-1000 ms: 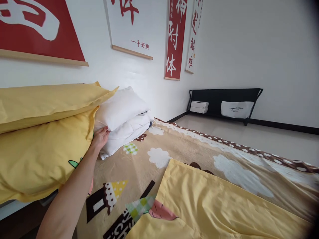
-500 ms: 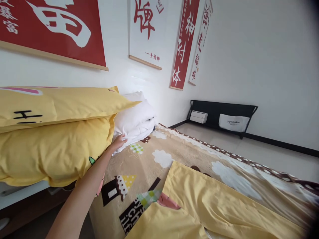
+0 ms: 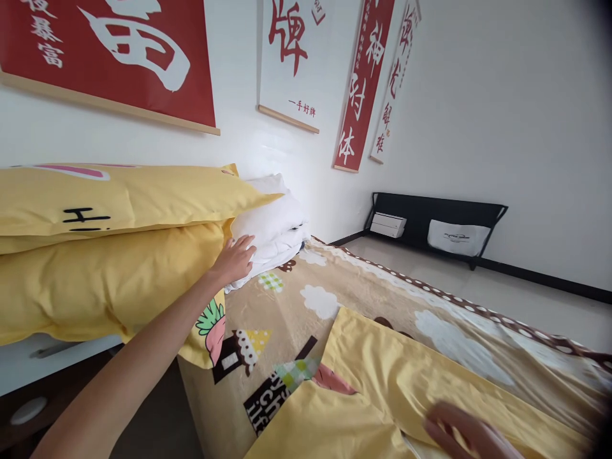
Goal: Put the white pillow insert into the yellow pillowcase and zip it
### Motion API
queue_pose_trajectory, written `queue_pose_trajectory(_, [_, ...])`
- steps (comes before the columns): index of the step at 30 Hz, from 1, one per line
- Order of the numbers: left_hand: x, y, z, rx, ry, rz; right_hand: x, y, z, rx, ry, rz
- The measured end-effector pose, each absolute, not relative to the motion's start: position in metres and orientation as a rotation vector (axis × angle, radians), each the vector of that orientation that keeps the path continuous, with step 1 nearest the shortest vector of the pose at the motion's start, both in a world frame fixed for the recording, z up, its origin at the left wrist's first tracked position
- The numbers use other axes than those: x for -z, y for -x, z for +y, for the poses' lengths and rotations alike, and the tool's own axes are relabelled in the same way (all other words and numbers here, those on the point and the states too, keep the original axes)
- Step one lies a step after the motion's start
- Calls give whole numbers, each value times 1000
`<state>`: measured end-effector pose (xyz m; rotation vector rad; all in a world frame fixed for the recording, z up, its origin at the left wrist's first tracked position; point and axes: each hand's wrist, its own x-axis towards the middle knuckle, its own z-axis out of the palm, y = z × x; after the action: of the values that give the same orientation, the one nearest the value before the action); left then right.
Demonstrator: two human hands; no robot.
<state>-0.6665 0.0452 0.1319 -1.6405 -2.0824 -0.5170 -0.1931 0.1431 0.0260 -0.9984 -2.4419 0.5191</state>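
Observation:
My left hand [image 3: 234, 260] rests with its fingers spread against the right end of the lower yellow pillow [image 3: 157, 268]. Its fingertips reach the folded white bedding [image 3: 268, 229] behind. On top lies a second yellow pillow [image 3: 143, 197] with a pink and black print. A corner with a carrot print [image 3: 213, 328] hangs below my left wrist. At the lower right my right hand [image 3: 471, 430] is blurred by motion, above a yellow cloth [image 3: 382, 376] spread over the bed; its fingers are too smeared to read.
The bed is covered by a beige patterned blanket [image 3: 282, 306] with a brown dotted border. Beyond it, a black low rack [image 3: 415, 220] stands by the wall with a white bag [image 3: 459, 237] on it. Red and white scrolls [image 3: 157, 70] hang on the wall.
My left hand has opened and lifted off the lower edge of the white bedding, onto the pillow's end. The carrot-print corner now shows more. My right hand has come into view.

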Motion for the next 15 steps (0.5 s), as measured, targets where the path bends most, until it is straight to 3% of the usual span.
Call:
queue_pose_trajectory(4, [-158, 676, 39, 113, 1388, -1872, -50, 322, 178, -876, 762, -2669])
queue_pose_trajectory(9, [-170, 718, 26, 166, 1196, -2017, -64, 482, 179, -1103, 609, -2595])
queue_pose_trajectory(15, [-168, 742, -15, 214, 985, -2021, -62, 586, 141, -1482, 443, -2398])
